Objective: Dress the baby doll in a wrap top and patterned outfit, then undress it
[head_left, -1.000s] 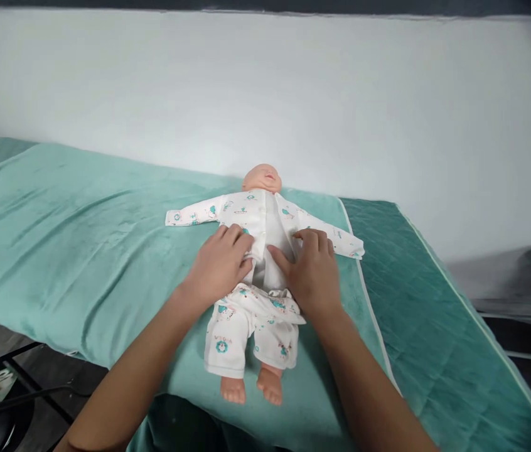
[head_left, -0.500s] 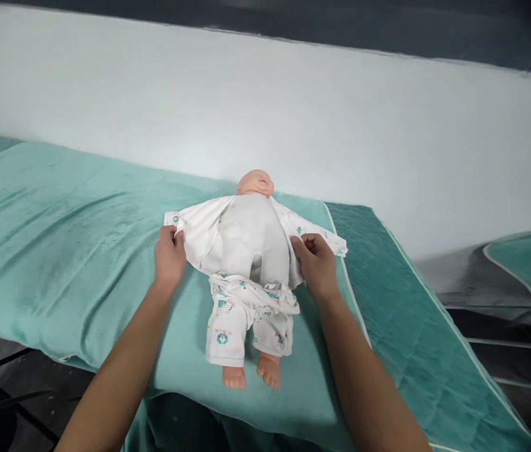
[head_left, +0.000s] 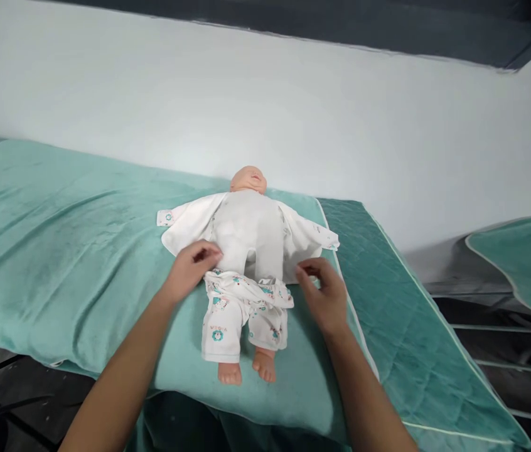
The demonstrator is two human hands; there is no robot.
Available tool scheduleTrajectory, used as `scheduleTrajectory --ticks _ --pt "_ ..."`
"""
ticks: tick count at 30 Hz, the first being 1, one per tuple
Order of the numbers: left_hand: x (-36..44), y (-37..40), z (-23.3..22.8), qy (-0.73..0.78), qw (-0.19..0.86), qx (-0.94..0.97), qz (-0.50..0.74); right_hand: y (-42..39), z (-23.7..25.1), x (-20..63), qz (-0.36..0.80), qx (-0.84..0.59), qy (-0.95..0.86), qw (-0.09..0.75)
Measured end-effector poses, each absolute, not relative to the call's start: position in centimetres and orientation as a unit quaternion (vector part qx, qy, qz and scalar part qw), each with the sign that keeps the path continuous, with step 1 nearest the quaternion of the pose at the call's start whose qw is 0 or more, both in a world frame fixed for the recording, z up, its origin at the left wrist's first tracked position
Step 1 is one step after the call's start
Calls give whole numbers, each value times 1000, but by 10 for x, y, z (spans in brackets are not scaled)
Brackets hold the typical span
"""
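A baby doll (head_left: 248, 228) lies on its back on a teal blanket (head_left: 72, 251), head toward the wall. Its white printed shirt (head_left: 189, 225) is spread open to both sides, baring the white cloth torso. Printed trousers (head_left: 240, 311) cover the legs, and the bare feet point toward me. My left hand (head_left: 191, 270) rests by the doll's hip at the trouser waistband, fingers curled and touching the cloth. My right hand (head_left: 322, 295) hovers just off the shirt's right flap, fingers loosely bent, holding nothing.
The blanket covers a padded table that ends at a white-piped edge (head_left: 364, 326) on the right, over a darker quilted teal mat (head_left: 402, 295). A white wall (head_left: 294, 113) runs behind. Another teal-covered surface (head_left: 524, 257) stands at the far right. Dark floor shows at lower left.
Both hands pulled the doll's shirt open from the middle out to the sides, then let go of the flaps. They now sit lower, near the doll's waist.
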State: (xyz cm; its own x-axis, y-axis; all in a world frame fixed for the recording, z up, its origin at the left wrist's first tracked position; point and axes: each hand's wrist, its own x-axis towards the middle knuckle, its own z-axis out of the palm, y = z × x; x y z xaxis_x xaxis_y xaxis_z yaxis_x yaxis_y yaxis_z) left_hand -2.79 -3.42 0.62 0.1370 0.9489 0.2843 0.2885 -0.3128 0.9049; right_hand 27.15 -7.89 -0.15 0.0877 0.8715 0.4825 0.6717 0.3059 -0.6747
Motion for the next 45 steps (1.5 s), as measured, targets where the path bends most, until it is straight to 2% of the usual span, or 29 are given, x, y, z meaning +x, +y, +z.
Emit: scheduleTrajectory --ticks 2,4,12,22,25,29,33,38,45 --pt "-26 -39 13 393 449 689 411 -83 2 256 194 -498 -711 457" --pt "-30 -41 18 353 473 716 373 -87 3 250 226 -449 -740 446" --pt "-44 -43 24 273 502 778 261 -94 -1 252 207 -359 -773 480" --pt "-44 -43 31 230 479 813 237 -91 18 254 267 -306 -847 344" --pt "-43 -43 33 220 469 825 225 -88 20 255 294 -295 -843 341" --pt "-36 -44 34 224 468 809 276 -78 22 257 380 -353 -773 365" --pt "-24 -35 32 323 488 710 393 -56 35 262 432 -452 -691 362" --pt "-8 -8 31 393 484 607 493 -25 44 264 453 -468 -657 380" --pt "1 25 27 433 419 607 518 -14 19 267 429 -494 -625 425"
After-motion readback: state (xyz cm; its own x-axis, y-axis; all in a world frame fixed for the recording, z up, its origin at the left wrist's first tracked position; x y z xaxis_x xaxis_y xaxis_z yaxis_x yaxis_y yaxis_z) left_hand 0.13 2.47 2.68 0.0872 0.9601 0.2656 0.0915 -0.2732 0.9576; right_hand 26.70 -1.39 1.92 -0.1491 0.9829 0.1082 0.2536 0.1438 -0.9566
